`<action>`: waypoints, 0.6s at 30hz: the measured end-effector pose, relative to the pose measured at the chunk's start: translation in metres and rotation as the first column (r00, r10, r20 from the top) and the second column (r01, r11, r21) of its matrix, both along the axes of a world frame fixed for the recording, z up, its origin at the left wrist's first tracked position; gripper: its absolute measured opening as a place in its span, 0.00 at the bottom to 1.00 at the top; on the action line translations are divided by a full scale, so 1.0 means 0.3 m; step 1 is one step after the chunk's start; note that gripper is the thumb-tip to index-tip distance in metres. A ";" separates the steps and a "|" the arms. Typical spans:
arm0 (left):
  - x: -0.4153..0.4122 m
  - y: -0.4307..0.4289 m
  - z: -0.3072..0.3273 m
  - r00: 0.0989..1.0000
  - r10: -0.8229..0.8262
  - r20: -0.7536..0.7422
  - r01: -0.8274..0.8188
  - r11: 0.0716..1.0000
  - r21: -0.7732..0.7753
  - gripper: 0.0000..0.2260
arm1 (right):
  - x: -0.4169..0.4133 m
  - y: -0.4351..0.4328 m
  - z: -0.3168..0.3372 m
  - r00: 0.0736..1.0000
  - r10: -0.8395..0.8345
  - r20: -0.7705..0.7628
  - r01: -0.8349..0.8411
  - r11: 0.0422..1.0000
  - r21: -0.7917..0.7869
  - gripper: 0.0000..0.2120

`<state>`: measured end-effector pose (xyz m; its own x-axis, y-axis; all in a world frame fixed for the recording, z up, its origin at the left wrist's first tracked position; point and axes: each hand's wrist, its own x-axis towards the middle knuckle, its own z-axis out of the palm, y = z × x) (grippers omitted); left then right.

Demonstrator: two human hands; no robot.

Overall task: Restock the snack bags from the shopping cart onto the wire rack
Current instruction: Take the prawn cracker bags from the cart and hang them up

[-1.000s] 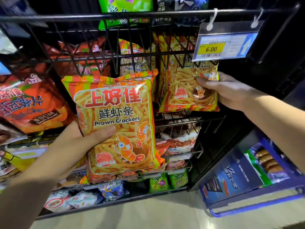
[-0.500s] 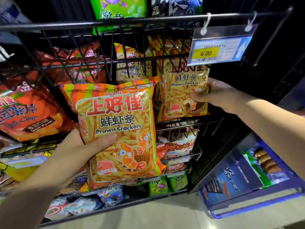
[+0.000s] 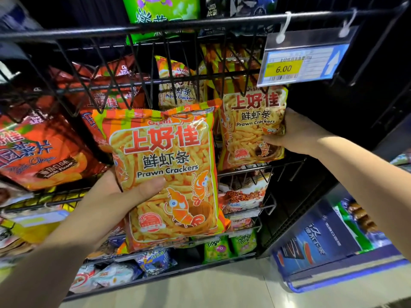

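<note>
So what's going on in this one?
A person is stocking snack bags on a wire rack. The left hand grips one bag of prawn crackers in front of the rack, thumb across its face. The right hand holds a second bag by its right edge at the shelf's right end, below the price tag. Neither bag is let go yet.

Prawn cracker bag A (image 3: pixel 173 156): orange and green stripes, yellow panel, red characters, shrimp cartoon. Sealed, puffed, upright, face toward me. My left hand (image 3: pixel 115 196) holds it in front of the wire rack (image 3: pixel 93 30), thumb across its front. Matching bag B (image 3: pixel 251 130): upright at the rack's right end, top behind the front wires. My right hand (image 3: pixel 298 132) grips its right edge.
</note>
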<state>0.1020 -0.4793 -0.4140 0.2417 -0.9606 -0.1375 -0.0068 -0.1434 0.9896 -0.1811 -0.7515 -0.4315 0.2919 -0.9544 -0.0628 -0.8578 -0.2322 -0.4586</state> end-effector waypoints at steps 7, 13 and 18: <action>0.002 0.001 -0.018 1.000 0.020 -0.020 -0.020 1.000 -0.006 0.35 | 0.036 0.061 -0.031 0.972 -0.144 -0.185 0.124 0.986 -0.116 0.39; 0.017 0.004 -0.027 0.999 -0.028 -0.016 0.028 0.999 -0.020 0.36 | 0.044 0.096 -0.004 0.959 -0.193 -0.210 0.164 0.975 -0.147 0.34; 0.015 -0.004 -0.032 0.999 -0.034 0.007 0.034 0.999 -0.029 0.36 | 0.010 0.098 -0.045 0.979 -0.180 0.094 0.194 0.966 -0.172 0.28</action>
